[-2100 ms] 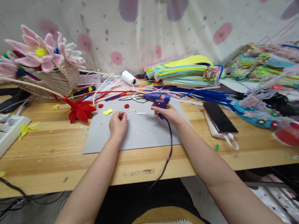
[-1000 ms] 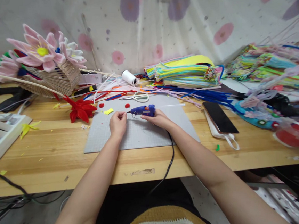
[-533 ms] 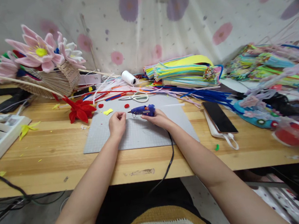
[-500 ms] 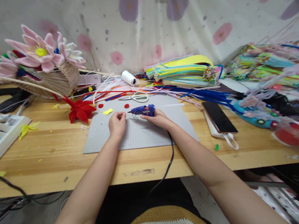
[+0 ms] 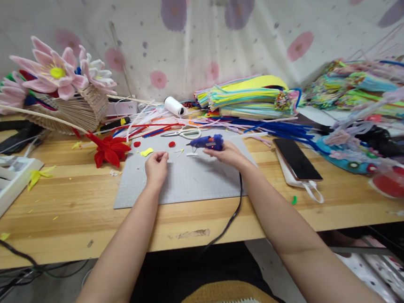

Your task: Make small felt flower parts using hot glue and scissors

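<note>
Gripping a blue glue gun (image 5: 210,142) in the right hand (image 5: 228,155), closed around its body above the far right part of a grey mat (image 5: 183,181), with its nozzle turned toward the left hand (image 5: 157,168) but well apart from it. Trailing a black cord (image 5: 240,200) down from the grip, over the near edge of the mat and onto the wooden table (image 5: 70,219).

Pinching with the thumb and fingertips of the left hand, above the left half of the mat; too small to tell whether anything is held between them.

Between the two hands, on the mat, showing a small white strip (image 5: 191,154) near the nozzle and a thin yellow-tipped piece (image 5: 180,151). Beyond the left hand, showing a yellow scrap (image 5: 147,152), two red discs (image 5: 172,144) set apart from each other, and scissors (image 5: 190,132) lying at the far edge of the mat.

To the left of the mat, showing a red flower (image 5: 110,150), with a basket (image 5: 88,105) and a pink flower (image 5: 55,72) behind it. To the right, showing a phone (image 5: 296,158) on a white block (image 5: 289,176). At the back, showing a white spool (image 5: 174,106) lying on its side and a bundle of coloured pipe cleaners (image 5: 250,95)
</note>
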Available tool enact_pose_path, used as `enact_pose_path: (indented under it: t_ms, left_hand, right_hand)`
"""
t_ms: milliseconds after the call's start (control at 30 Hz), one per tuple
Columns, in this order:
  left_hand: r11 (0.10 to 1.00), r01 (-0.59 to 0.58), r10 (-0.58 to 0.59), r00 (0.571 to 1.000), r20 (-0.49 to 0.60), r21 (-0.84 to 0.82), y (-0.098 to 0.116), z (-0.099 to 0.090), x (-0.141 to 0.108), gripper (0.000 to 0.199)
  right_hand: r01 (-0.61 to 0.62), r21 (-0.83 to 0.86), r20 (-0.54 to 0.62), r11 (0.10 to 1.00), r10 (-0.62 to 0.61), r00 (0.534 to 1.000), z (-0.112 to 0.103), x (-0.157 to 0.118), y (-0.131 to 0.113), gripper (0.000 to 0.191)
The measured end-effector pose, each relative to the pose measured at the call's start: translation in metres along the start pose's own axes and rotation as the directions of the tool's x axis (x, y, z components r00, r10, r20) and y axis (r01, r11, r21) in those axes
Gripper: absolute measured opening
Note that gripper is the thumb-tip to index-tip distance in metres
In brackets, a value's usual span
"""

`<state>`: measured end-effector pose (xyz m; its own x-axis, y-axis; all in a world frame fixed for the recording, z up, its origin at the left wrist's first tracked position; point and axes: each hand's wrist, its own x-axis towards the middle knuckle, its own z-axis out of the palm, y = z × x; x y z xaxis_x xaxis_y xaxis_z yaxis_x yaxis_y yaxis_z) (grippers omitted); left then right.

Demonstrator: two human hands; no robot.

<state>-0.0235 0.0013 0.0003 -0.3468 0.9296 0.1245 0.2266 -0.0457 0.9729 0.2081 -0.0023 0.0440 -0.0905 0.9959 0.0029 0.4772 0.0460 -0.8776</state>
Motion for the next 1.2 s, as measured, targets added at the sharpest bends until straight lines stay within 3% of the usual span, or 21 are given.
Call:
enact_pose_path:
  t_ms: [133, 233, 333, 433, 567, 667, 767, 833, 967, 1100, 1200]
  left_hand:
    - [0.992, 0.059, -0.061, 0.998, -0.022, -0.111, 0.004, -0.002, 0.002, 0.014]
    - [0.971, 0.103, -0.112, 0.993, -0.031, -0.214, 0.008, -0.005, 0.003, 0.015]
    - [0.94, 0.078, -0.109, 0.991, -0.074, -0.331, 0.011, -0.011, 0.008, 0.02]
    - [0.91, 0.022, -0.101, 0.98, -0.17, -0.414, 0.014, -0.022, 0.017, 0.024]
    - [0.87, 0.008, -0.166, 0.947, -0.276, -0.493, 0.014, -0.037, 0.028, 0.019]
    - [0.858, 0.018, -0.208, 0.926, -0.315, -0.513, 0.012, -0.042, 0.032, 0.013]
    - [0.855, 0.025, -0.224, 0.918, -0.326, -0.519, 0.011, -0.042, 0.033, 0.011]
    - [0.843, 0.02, -0.235, 0.913, -0.335, -0.537, 0.011, -0.042, 0.033, 0.011]
    - [0.823, 0.003, -0.258, 0.893, -0.369, -0.567, 0.01, -0.044, 0.035, 0.009]
    - [0.786, -0.01, -0.302, 0.866, -0.398, -0.618, 0.007, -0.046, 0.036, 0.009]
    - [0.76, -0.004, -0.34, 0.85, -0.403, -0.65, 0.006, -0.047, 0.037, 0.01]
  right_hand:
    - [-0.089, -0.024, -0.289, 0.996, 0.078, 0.954, -0.024, 0.008, 0.016, 0.048]
    - [-0.171, -0.121, -0.397, 0.978, 0.111, 0.911, -0.026, 0.018, 0.035, 0.052]
    - [-0.252, -0.258, -0.386, 0.932, 0.14, 0.912, -0.023, 0.025, 0.047, 0.058]
    - [-0.252, -0.429, -0.351, 0.867, 0.097, 0.931, -0.028, 0.021, 0.043, 0.058]
    - [-0.293, -0.642, -0.308, 0.709, 0.111, 0.945, -0.044, 0.004, 0.015, 0.041]
    - [-0.257, -0.694, -0.134, 0.673, 0.23, 0.964, -0.04, -0.005, -0.015, 0.034]
    - [-0.131, -0.71, -0.069, 0.692, 0.117, 0.991, -0.009, -0.003, -0.04, 0.027]
    - [0.037, -0.639, 0.026, 0.768, -0.026, 0.999, 0.023, 0.005, -0.05, 0.017]
    - [0.294, -0.384, 0.181, 0.875, -0.241, 0.953, 0.094, 0.028, -0.058, 0.019]
    - [0.251, -0.249, 0.084, 0.936, -0.237, 0.968, 0.149, 0.05, -0.062, 0.019]
    - [0.252, -0.264, 0.022, 0.931, -0.255, 0.967, 0.173, 0.06, -0.064, 0.026]
